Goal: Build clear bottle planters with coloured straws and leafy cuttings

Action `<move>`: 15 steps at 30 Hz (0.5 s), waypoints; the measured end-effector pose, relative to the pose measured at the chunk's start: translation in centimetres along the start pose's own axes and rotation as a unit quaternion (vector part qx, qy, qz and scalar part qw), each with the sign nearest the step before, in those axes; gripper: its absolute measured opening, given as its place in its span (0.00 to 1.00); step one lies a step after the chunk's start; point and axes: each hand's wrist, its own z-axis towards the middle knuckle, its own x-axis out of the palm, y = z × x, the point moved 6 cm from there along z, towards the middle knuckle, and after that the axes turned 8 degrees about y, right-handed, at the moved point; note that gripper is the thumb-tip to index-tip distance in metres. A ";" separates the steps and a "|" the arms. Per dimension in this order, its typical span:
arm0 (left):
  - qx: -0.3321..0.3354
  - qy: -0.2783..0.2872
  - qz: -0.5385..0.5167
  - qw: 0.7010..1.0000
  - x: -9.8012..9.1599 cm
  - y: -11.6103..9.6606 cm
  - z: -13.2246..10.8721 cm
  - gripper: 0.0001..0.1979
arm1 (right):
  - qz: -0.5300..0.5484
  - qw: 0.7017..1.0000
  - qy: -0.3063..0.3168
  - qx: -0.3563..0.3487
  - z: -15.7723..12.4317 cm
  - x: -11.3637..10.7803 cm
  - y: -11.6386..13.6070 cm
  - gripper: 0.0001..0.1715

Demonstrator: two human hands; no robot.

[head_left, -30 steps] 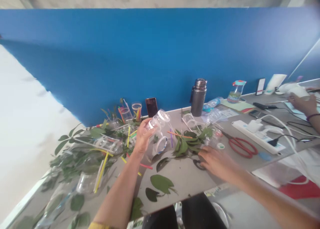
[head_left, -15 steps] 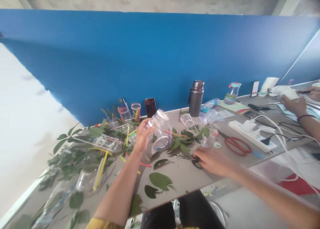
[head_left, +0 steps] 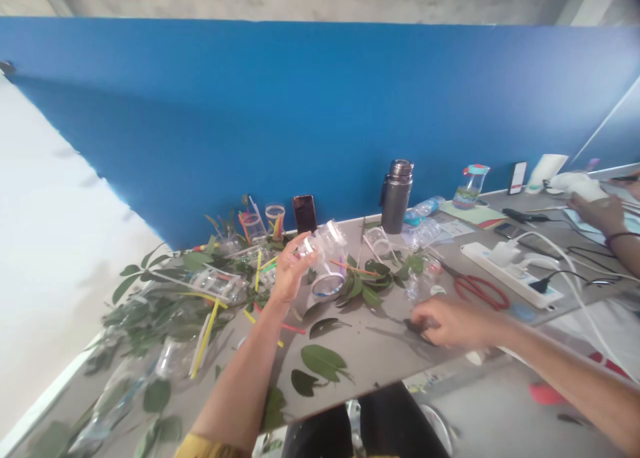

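Observation:
My left hand (head_left: 290, 273) is raised a little above the grey table (head_left: 370, 355) and closed around a clear plastic jar (head_left: 326, 239), tilted with its mouth to the right. My right hand (head_left: 450, 320) rests low near the table's front edge, fingers curled over dark scissors (head_left: 416, 325); most of the tool is hidden under the fingers. Between the hands lies a leafy twig (head_left: 373, 281) beside a roll of tape (head_left: 327, 287).
Leaves, coloured straws (head_left: 206, 330) and clear jars litter the left side. A steel flask (head_left: 397, 196), a phone (head_left: 304, 213), red scissors (head_left: 481, 291) and a power strip (head_left: 510, 275) stand further back and right. Another person's hand (head_left: 603, 211) works at the far right.
My right hand has slid right and toward the front edge, taking the dark scissors away from the leafy twig. The left hand keeps holding the jar in about the same place.

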 end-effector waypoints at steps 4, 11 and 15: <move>0.022 -0.006 0.021 1.000 -0.2 0.2 0.1 0.31 | 0.028 0.997 -0.063 -0.032 0.4 -3.7 1.6 0.13; 0.041 0.004 0.025 0.999 0.2 -0.4 0.2 0.38 | -0.044 0.995 -0.057 -0.070 4.2 -8.9 5.1 0.14; 0.041 0.006 0.047 0.998 1.0 -1.5 -0.3 0.37 | -0.042 0.995 0.000 -0.095 5.6 -9.9 6.6 0.16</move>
